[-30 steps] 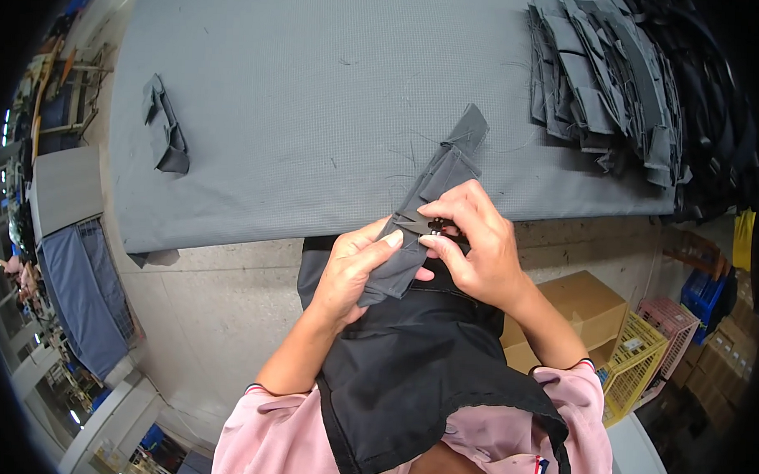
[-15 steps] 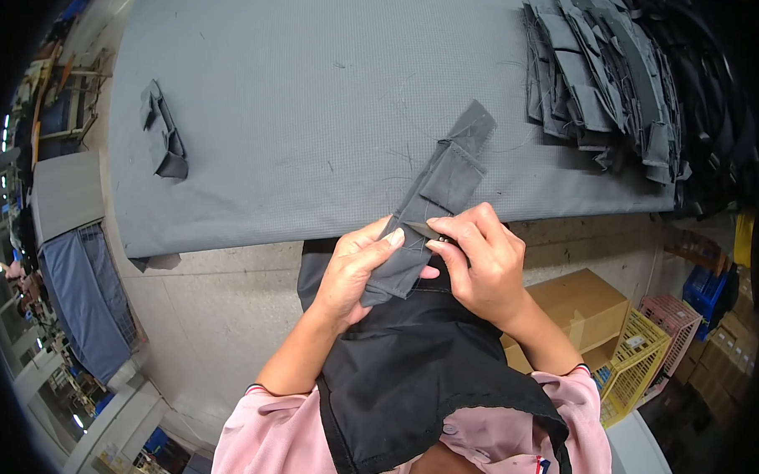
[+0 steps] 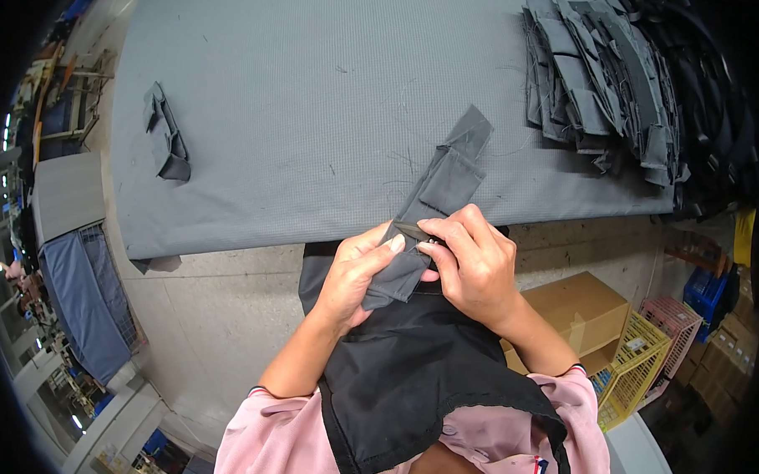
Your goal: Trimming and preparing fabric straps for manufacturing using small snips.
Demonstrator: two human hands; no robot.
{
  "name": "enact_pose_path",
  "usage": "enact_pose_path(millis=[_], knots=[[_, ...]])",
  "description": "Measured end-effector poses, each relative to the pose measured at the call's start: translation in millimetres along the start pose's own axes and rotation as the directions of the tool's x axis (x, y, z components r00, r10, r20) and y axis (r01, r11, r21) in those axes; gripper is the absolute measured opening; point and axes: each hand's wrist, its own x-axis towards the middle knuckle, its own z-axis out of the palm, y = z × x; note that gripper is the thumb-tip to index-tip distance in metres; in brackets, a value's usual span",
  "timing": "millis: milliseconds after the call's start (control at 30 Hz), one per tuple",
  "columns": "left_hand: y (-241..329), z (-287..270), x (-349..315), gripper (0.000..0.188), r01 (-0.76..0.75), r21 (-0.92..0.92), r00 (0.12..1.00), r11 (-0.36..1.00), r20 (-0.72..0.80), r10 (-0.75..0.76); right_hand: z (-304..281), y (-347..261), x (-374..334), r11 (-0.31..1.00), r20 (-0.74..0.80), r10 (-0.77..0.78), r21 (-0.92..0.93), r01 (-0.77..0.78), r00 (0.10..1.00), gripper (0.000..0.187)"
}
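Observation:
A long grey fabric strip (image 3: 451, 183) with stitched pockets lies slantwise over the table's near edge, its lower end in my left hand (image 3: 352, 271). The left thumb presses on top of the cloth and the fingers are underneath. My right hand (image 3: 480, 272) is closed round small dark metal thread snips (image 3: 410, 230), mostly hidden by the fingers. Their pointed blades lie against the strip, just beside the left thumb tip. Whether a thread is between the blades cannot be made out.
The grey-covered table (image 3: 300, 126) carries loose thread bits. A small folded grey piece (image 3: 167, 138) lies at left, a stack of grey strips (image 3: 598, 86) at far right beside black straps (image 3: 714, 107). Below on the right stand a cardboard box (image 3: 573, 306) and a yellow crate (image 3: 634, 363).
My right hand and the snips have shifted slightly left, closer to the left thumb. The left hand keeps its hold, and the strip has barely moved.

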Motion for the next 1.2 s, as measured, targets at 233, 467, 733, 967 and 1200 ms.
enact_pose_path(millis=[233, 467, 733, 967, 1200], knots=[[0, 4, 1, 0.037, -0.007, 0.017, 0.999, 1.0, 0.053, 0.006, 0, -8, -2, 0.885, -0.042, 0.251, 0.415, -0.212, 0.967, 0.023], [-15, 4, 6, 0.053, -0.512, 0.541, 0.847, 0.667, 0.189, 0.497, 19, 5, 11, 0.679, 0.104, 0.418, 0.624, -0.387, 0.902, 0.041], [9, 16, 22, 0.067, -0.283, 0.037, 0.956, 0.958, -0.067, 0.285, 11, -2, -1, 0.243, 0.362, 0.442, 0.833, -0.498, 0.821, 0.023], [12, 9, 27, 0.072, -0.34, 0.163, 0.931, 0.926, -0.077, 0.355, -15, 3, 4, 0.91, -0.066, 0.331, 0.286, -0.3, 0.941, 0.032], [14, 18, 22, 0.073, -0.303, 0.191, 0.944, 0.934, -0.075, 0.321, -10, 16, 20, 0.997, -0.095, 0.044, -0.061, -0.05, 0.995, 0.031]])
